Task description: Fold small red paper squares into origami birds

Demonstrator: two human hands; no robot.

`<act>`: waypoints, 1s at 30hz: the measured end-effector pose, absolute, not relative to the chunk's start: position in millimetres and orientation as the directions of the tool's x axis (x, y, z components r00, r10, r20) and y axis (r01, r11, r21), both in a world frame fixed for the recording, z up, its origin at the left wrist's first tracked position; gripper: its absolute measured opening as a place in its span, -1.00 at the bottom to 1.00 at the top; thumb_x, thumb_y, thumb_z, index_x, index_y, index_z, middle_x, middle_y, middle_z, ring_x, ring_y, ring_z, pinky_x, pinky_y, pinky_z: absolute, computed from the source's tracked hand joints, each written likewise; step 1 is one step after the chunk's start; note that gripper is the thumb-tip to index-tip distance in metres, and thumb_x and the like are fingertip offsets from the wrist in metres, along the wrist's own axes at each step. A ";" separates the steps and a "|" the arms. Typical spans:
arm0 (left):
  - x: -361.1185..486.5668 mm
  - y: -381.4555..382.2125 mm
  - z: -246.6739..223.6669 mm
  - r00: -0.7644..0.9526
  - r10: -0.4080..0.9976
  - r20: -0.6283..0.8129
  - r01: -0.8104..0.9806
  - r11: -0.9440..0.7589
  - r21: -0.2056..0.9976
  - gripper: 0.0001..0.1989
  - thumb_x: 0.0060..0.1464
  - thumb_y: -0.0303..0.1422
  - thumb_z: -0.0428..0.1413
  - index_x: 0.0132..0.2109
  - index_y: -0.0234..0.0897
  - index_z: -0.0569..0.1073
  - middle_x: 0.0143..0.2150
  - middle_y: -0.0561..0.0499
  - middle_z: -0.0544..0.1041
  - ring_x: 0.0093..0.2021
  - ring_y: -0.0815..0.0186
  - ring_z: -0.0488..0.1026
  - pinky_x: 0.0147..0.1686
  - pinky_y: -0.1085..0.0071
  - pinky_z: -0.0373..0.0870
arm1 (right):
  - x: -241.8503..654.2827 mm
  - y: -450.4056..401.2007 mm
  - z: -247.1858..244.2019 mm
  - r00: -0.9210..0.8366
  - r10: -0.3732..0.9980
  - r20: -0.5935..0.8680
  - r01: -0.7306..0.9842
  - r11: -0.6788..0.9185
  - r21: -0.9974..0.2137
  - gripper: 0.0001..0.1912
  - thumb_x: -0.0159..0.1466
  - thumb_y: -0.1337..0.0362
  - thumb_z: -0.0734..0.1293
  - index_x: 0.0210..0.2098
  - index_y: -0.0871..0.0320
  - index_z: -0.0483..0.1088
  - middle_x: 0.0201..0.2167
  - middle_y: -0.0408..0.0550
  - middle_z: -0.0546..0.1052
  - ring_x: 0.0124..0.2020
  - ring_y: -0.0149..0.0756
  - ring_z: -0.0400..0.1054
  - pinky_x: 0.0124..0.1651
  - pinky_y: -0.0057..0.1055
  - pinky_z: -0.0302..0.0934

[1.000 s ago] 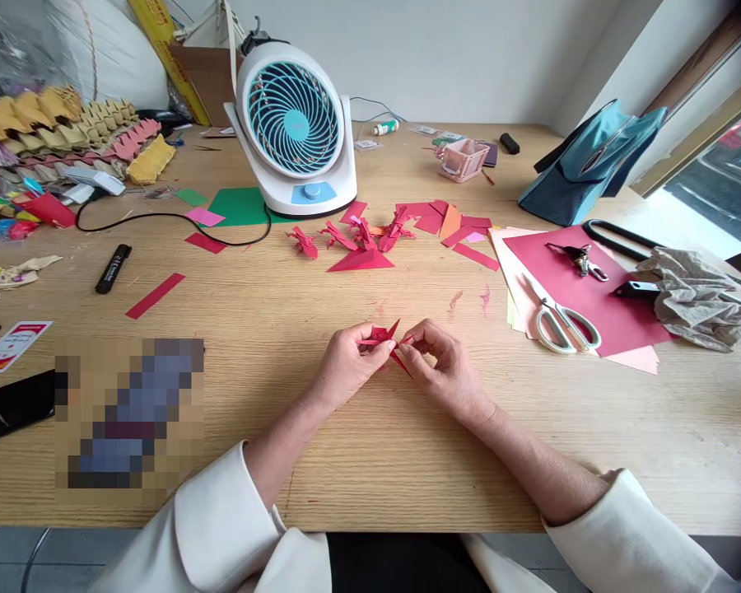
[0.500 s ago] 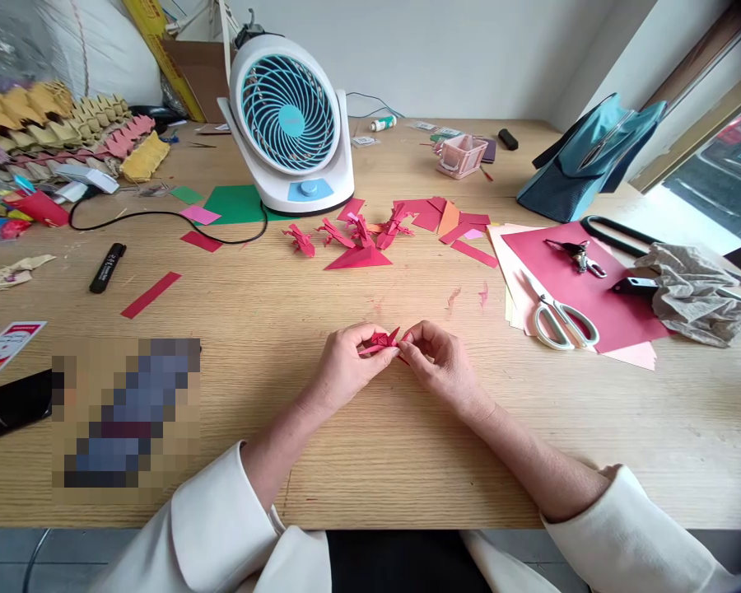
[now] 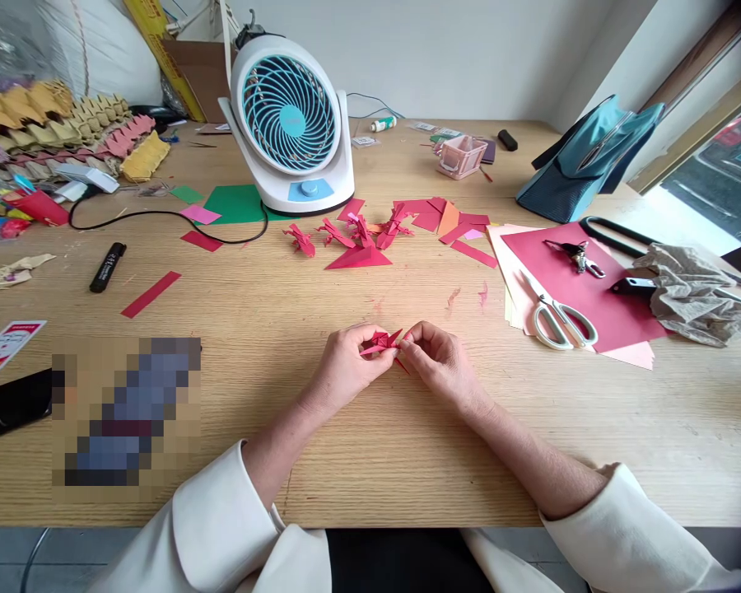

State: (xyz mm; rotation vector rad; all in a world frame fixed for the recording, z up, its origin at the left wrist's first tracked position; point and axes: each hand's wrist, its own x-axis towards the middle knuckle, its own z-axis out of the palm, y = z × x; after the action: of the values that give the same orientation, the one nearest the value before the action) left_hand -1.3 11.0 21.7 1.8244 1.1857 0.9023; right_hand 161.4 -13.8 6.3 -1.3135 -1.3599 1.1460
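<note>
Between my two hands, above the near middle of the table, is a small red folded paper figure (image 3: 381,341) with thin pointed tips. My left hand (image 3: 349,360) is closed on its left side, thumb in front and fingers behind. With thumb and forefinger, my right hand (image 3: 435,360) pinches the figure's right end. One narrow point sticks up between the hands and another hangs below my right fingertips. Parts of the figure are hidden by my fingers. Farther back stand several red folded paper figures (image 3: 337,234) beside a larger red folded piece (image 3: 359,258).
A white and blue fan (image 3: 291,115) stands at the back. To the right, scissors (image 3: 559,317) lie on red paper sheets (image 3: 617,309), near a blue bag (image 3: 586,165). A black marker (image 3: 107,268) and a red paper strip (image 3: 151,295) lie left. Red scraps (image 3: 473,253) lie behind.
The paper figure has turned slightly in my fingers, so its upper and lower points show more. Both hands stay in nearly the same place and keep hold of it.
</note>
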 end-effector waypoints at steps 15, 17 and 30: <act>-0.5 10.2 21.5 0.322 0.937 0.135 0.420 -0.270 0.867 -0.92 -0.03 -0.44 0.13 -0.45 -0.33 0.43 -0.54 0.11 0.38 -0.51 0.45 0.28 -0.47 0.55 0.23 | 158.0 -15.6 7.6 -0.078 0.997 -0.008 0.143 0.003 -0.990 -0.73 0.23 0.07 0.33 -0.39 0.14 0.30 -0.55 -0.18 0.36 -0.54 -0.41 0.17 -0.48 -0.45 0.04; -0.9 10.6 22.4 0.326 0.939 0.106 0.384 -0.234 0.893 -0.91 -0.01 -0.43 0.14 -0.45 -0.33 0.43 -0.53 0.11 0.38 -0.50 0.46 0.28 -0.47 0.56 0.24 | 158.9 -15.1 7.7 -0.076 0.997 -0.006 0.151 0.006 -0.988 -0.72 0.23 0.05 0.33 -0.39 0.14 0.30 -0.55 -0.18 0.36 -0.54 -0.41 0.16 -0.49 -0.45 0.02; -8.1 17.9 16.7 0.380 0.924 -0.054 0.126 0.006 0.992 -0.76 0.07 -0.21 0.20 -0.30 -0.33 0.50 -0.39 0.03 0.45 -0.38 0.37 0.40 -0.37 0.49 0.39 | 163.4 -11.1 2.1 -0.103 0.995 -0.020 0.162 -0.003 -0.987 -0.64 0.23 -0.05 0.36 -0.36 0.15 0.36 -0.53 -0.19 0.35 -0.51 -0.42 0.16 -0.45 -0.45 0.06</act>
State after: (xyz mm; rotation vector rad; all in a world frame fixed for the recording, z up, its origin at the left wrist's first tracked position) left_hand -8.1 17.9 16.7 1.4354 1.0125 0.8325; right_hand 163.4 -11.1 2.1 -1.2863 -1.4018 1.2133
